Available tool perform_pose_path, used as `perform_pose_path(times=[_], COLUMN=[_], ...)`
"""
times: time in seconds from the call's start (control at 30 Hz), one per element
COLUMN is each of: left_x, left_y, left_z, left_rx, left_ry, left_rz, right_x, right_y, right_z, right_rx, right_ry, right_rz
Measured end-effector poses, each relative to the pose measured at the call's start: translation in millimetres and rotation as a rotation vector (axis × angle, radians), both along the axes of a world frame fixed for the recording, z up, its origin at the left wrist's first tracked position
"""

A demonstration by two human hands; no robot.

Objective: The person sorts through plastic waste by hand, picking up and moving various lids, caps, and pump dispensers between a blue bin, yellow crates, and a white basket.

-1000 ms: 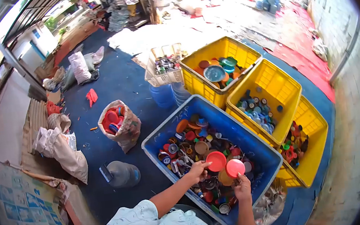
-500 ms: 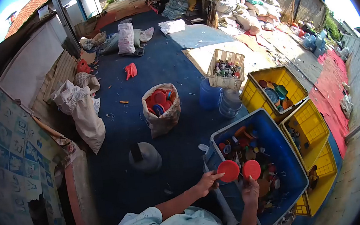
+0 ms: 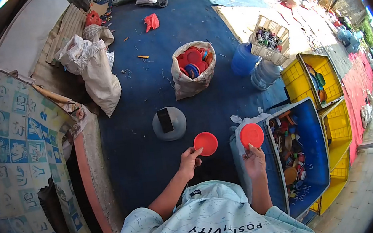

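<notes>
My left hand pinches a round red lid by its left edge, over the dark blue floor sheet. A second round red lid is in my right hand, gripped at its lower edge near the left rim of the blue crate. The two lids are apart, with a gap between them. Inside the crate lie mixed caps and lids. A white sack filled with red and other lids stands ahead. Between my left hand and that sack is a round grey container with a black phone-like object on top.
Yellow crates stand right of the blue one. A pale basket of small items rests by a blue bottle and a clear bottle. White sacks lean at the left, near a patterned sheet.
The view has turned and dropped. Both hands, each still holding a red lid, have moved left away from over the blue crate, and the lids are farther apart.
</notes>
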State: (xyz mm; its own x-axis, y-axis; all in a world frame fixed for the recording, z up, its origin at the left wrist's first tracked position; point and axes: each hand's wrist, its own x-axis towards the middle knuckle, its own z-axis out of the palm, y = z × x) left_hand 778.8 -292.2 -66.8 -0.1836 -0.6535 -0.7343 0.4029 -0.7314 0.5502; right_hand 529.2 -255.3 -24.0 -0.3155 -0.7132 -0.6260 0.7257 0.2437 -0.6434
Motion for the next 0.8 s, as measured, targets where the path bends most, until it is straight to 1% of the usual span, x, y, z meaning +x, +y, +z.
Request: perform_pose_path(times=[0.1, 0.23, 0.3, 0.4, 0.43, 0.53, 0.6, 0.67, 0.7, 0.8], left_x=[-9, -29, -46, -80, -95, -152, -186, -217, -233, -277], left_y=[-24, -69, -101, -159, -181, -246, -286, -321, -336, -369], left_z=[-1, -5, -6, -7, -2, 18, 20, 21, 29, 22], left_rx=[0.017, 0.036, 0.014, 0.054, 0.066, -0.014, -0.082, -0.142, -0.165, -0.162], left_ry=[0.033, 0.017, 0.016, 0.0, 0.01, -0.009, -0.002, 0.037, 0.032, 0.044], left_rz=[0.043, 0.03, 0.009, 0.002, -0.002, -0.149, -0.272, -0.364, -0.403, -0.494], right_x=[6, -5, -18, -49, -63, -102, -128, -149, -156, -173], right_y=[-35, -89, -121, -167, -180, -211, -220, -221, -220, -217], right_z=[-2, -21, -26, -32, -29, -21, -26, -27, -26, -32], right_rx=[0.012, -0.009, -0.013, -0.059, -0.062, -0.113, -0.107, -0.081, -0.065, -0.027], right_ry=[-0.027, -0.072, -0.065, -0.12, -0.101, -0.02, -0.033, -0.032, -0.027, -0.04], right_rz=[0.049, 0.085, 0.092, 0.062, 0.057, -0.024, -0.13, -0.221, -0.268, -0.391])
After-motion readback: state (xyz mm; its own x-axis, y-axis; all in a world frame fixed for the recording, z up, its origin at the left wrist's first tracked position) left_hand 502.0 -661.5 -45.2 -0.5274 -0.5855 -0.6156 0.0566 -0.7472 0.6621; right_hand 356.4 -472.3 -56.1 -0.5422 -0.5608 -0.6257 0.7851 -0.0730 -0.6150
